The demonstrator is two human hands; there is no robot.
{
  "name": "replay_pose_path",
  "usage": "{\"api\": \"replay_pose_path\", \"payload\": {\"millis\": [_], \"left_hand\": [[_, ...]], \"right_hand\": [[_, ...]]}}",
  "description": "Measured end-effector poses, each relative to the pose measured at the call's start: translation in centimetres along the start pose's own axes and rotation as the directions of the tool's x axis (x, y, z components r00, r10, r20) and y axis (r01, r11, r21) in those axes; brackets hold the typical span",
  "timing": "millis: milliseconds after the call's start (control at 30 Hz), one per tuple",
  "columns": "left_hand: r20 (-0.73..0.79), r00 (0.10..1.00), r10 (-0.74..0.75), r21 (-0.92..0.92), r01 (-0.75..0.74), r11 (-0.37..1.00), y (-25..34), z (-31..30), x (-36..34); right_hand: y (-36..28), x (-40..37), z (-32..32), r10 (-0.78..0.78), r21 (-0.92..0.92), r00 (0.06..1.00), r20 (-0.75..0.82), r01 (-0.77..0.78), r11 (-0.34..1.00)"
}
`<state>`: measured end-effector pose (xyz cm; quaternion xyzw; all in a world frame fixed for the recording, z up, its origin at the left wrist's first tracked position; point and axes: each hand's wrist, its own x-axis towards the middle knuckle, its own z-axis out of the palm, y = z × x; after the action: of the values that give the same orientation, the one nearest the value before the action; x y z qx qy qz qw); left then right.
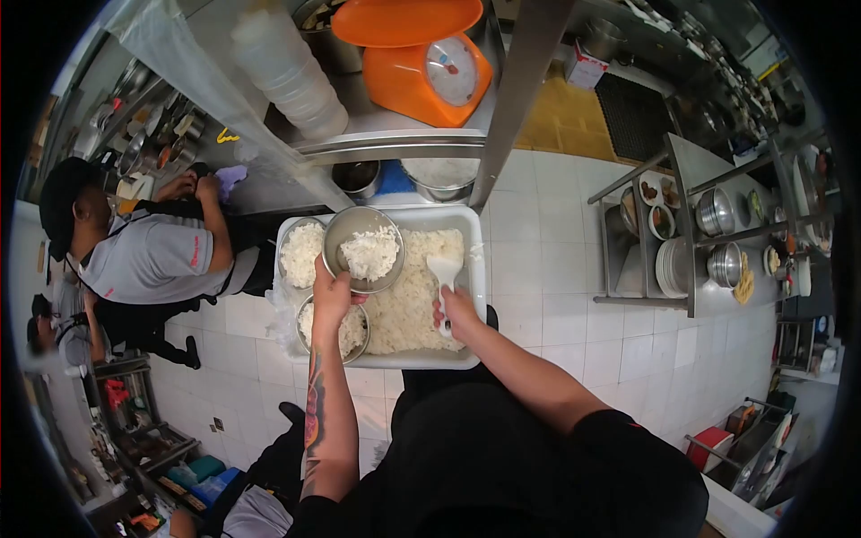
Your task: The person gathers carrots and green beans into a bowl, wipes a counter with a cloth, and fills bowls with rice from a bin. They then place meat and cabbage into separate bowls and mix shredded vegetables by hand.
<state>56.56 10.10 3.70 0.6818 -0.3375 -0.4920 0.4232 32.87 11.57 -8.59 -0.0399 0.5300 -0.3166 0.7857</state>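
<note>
My left hand (333, 291) grips the rim of a steel bowl (337, 235) that has a heap of white rice (370, 254) in it. The fingers of my right hand (459, 314) wrap round the handle of a white rice paddle (445, 267), whose blade rests on the bed of rice (413, 309) filling a white tub (477, 296). Two more bowls of rice stand at the tub's left side: one bowl (302, 254) is partly behind the held one, the other bowl (363, 336) is partly covered by my left hand and wrist.
An orange kitchen scale (421, 67) and stacked clear plastic containers (291, 81) stand on a steel shelf ahead. Below are a pot (357, 177) and a white-filled bowl (439, 179). A co-worker (152, 233) stands at left. At right, a steel rack (628, 260) holds plates and bowls.
</note>
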Motion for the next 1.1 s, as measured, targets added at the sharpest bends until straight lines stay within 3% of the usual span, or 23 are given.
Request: {"api": "replay_pose_path", "payload": {"millis": [33, 67, 133, 267, 300, 333, 367, 433, 467, 500, 533, 567, 633, 700, 767, 833, 867, 933, 1000, 1067, 1100], "left_hand": [[0.004, 1.000, 0.002, 0.005, -0.002, 1.000, -0.2, 0.2, 0.1], [0.009, 1.000, 0.002, -0.008, -0.001, 1.000, -0.4, 0.4, 0.1], [0.010, 1.000, 0.002, -0.019, -0.002, 1.000, -0.3, 0.8, -0.1], [0.009, 1.000, 0.021, 0.200, -0.022, 0.979, -0.2, 2.2, -0.7], [0.013, 0.999, 0.037, 0.272, -0.039, 0.961, -0.4, 2.5, -0.7], [0.031, 0.999, 0.036, 0.234, -0.043, 0.971, -1.4, 2.7, -0.3], [0.028, 0.999, 0.039, 0.231, -0.044, 0.972, -1.7, 3.0, -0.1], [0.076, 0.996, -0.046, 0.105, 0.038, 0.994, -2.1, 3.9, 0.0], [0.092, 0.995, -0.042, 0.087, 0.034, 0.996, -3.0, 4.3, 0.3], [0.097, 0.995, -0.037, 0.083, 0.029, 0.996, -3.2, 4.9, 0.2], [0.085, 0.996, -0.033, 0.067, 0.027, 0.997, -3.3, 5.5, 0.0], [0.073, 0.997, -0.029, 0.052, 0.025, 0.998, -3.4, 5.9, -0.3], [0.062, 0.998, -0.004, 0.033, 0.002, 0.999, -4.0, 6.0, -0.6], [0.040, 0.994, -0.106, -0.270, 0.113, 0.956, -4.8, 5.4, -1.2], [0.027, 0.994, -0.110, -0.332, 0.113, 0.937, -5.0, 4.0, -1.9], [0.008, 0.995, -0.100, -0.394, 0.095, 0.914, -3.8, 2.4, -2.8], [-0.014, 0.998, -0.055, -0.406, 0.045, 0.913, -1.8, 1.5, -3.9], [0.008, 1.000, 0.022, -0.480, -0.016, 0.877, 2.1, -0.2, -5.2], [0.106, 0.992, 0.067, -0.577, 0.006, 0.817, 6.4, -1.9, -6.3], [0.173, 0.976, 0.132, -0.631, 0.007, 0.776, 14.3, -1.4, -8.0], [0.178, 0.958, 0.225, -0.587, -0.080, 0.805, 17.6, -0.9, -8.2]], "right_hand": [[0.1, 1.4, 0.6, -0.127, -0.082, 0.991, -0.028, 0.125, 0.989], [0.7, 2.3, 1.3, -0.130, -0.076, 0.991, -0.027, 0.128, 0.989], [1.9, 3.3, 2.4, -0.400, -0.384, 0.905, -0.145, 0.321, 0.866], [1.7, 0.1, 1.0, -0.446, -0.372, 0.891, -0.088, 0.385, 0.844], [1.9, -0.5, 0.2, -0.520, -0.494, 0.854, -0.021, 0.444, 0.748], [2.2, -1.0, -0.2, -0.582, -0.598, 0.811, 0.058, 0.495, 0.630], [2.5, -1.7, 0.0, -0.583, -0.600, 0.810, 0.062, 0.497, 0.627], [2.6, -3.2, 0.1, -0.827, -0.735, 0.419, 0.376, 0.678, 0.009], [2.0, -4.5, 0.9, -0.828, -0.737, 0.414, 0.377, 0.676, 0.002], [1.2, -6.1, 2.2, -0.631, -0.882, 0.657, 0.413, 0.462, -0.097], [0.6, -7.4, 3.0, -0.399, -0.936, 0.855, 0.331, 0.243, -0.257], [0.3, -8.1, 3.1, -0.405, -0.936, 0.853, 0.329, 0.240, -0.257], [-0.2, -9.2, 3.2, -0.211, -0.913, 0.898, 0.387, 0.341, -0.224], [-1.2, -10.2, 1.7, -0.211, -0.890, 0.865, 0.455, 0.430, -0.154], [-3.5, -12.1, 0.4, -0.380, -0.500, 0.550, 0.743, 0.835, 0.231], [-7.3, -17.3, 0.0, -0.133, -0.600, 0.838, 0.529, 0.480, 0.640], [-7.9, -17.7, -1.0, -0.135, -0.598, 0.827, 0.546, 0.497, 0.629], [-8.5, -18.4, -3.0, -0.063, -0.582, 0.901, 0.429, 0.329, 0.744], [-7.6, -17.2, -5.1, -0.029, -0.625, 0.906, 0.422, 0.314, 0.715], [-6.7, -16.0, -6.5, 0.042, -0.691, 0.914, 0.404, 0.274, 0.669], [-6.9, -15.9, -6.2, 0.050, -0.699, 0.911, 0.410, 0.278, 0.659]]}}
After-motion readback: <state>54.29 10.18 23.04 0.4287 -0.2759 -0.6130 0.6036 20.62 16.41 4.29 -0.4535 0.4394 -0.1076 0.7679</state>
